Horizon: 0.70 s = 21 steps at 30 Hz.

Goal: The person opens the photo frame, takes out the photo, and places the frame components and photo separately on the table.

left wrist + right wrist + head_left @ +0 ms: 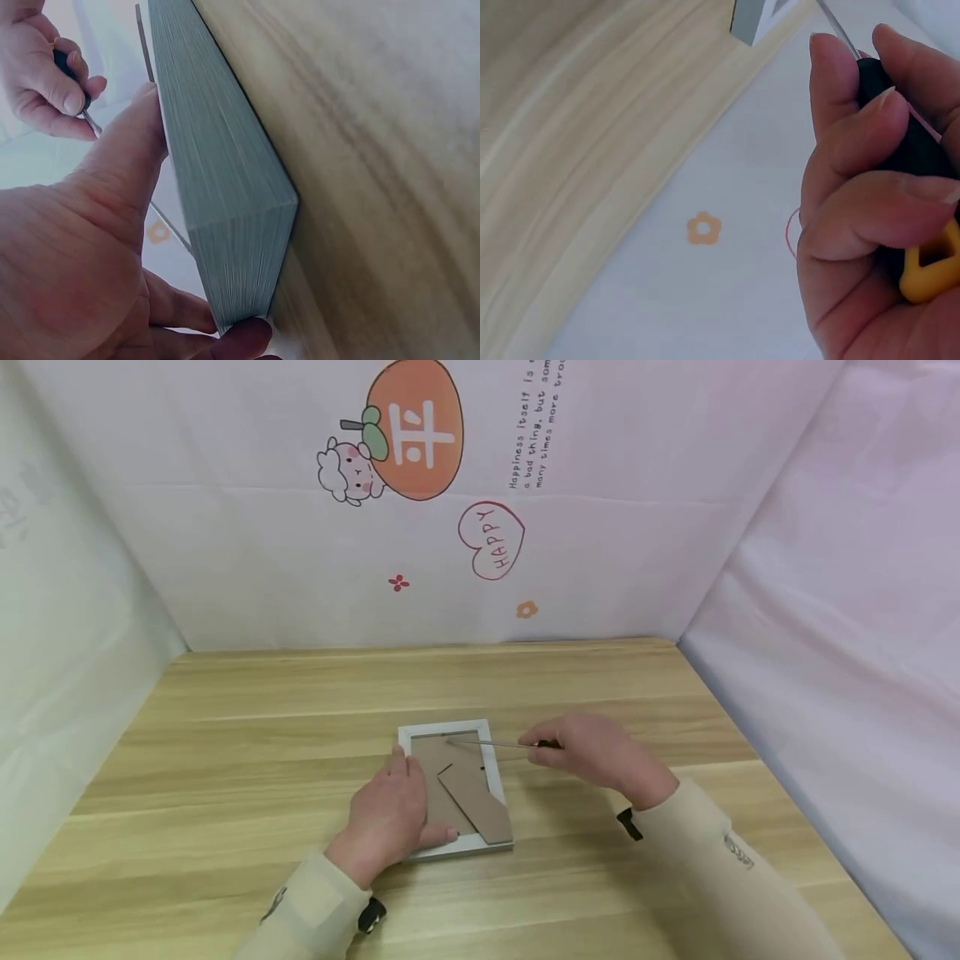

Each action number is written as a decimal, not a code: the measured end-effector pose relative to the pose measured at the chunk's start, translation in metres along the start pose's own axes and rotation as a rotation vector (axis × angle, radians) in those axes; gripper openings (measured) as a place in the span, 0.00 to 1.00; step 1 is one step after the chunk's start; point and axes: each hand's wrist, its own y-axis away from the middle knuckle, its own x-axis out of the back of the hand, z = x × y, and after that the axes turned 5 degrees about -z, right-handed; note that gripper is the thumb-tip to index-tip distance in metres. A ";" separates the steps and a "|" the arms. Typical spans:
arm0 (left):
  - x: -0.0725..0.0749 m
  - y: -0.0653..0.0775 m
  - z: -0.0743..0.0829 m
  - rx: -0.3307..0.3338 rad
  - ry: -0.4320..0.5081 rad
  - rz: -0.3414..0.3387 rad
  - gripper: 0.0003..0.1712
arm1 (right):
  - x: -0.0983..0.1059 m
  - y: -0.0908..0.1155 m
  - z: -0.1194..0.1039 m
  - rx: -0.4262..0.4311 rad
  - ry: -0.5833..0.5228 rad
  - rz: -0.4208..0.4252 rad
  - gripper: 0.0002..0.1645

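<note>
A picture frame (491, 777) with a pale rim lies face down on the table, its brown backing board (431, 756) and slanted stand flap (480, 806) showing. My left hand (390, 814) holds it at the lower left corner, thumb over the bottom rim and fingers along the left side. In my right hand (600, 756) is a screwdriver (907, 142) with a black and yellow handle, gripped by curled fingers. Its thin metal shaft (495, 744) reaches leftward over the frame, with the tip near the backing's top edge. Whether the tip touches is too small to tell.
The wood-grain table (247, 760) extends around the frame. White cloth with printed drawings (420, 431) hangs behind it, and more white cloth stands along the left and right sides (840, 610).
</note>
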 end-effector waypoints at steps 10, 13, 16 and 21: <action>-0.002 0.008 0.003 -0.013 0.001 0.019 0.69 | -0.017 0.007 -0.009 0.044 0.157 0.122 0.17; -0.002 0.009 0.005 -0.017 -0.002 0.029 0.69 | -0.017 0.007 -0.011 0.032 0.153 0.132 0.16; -0.003 0.009 0.005 -0.021 -0.010 0.038 0.69 | -0.017 0.005 -0.012 0.023 0.173 0.143 0.15; -0.004 0.008 0.003 -0.028 -0.024 0.047 0.69 | -0.014 0.002 -0.017 0.028 0.270 0.214 0.11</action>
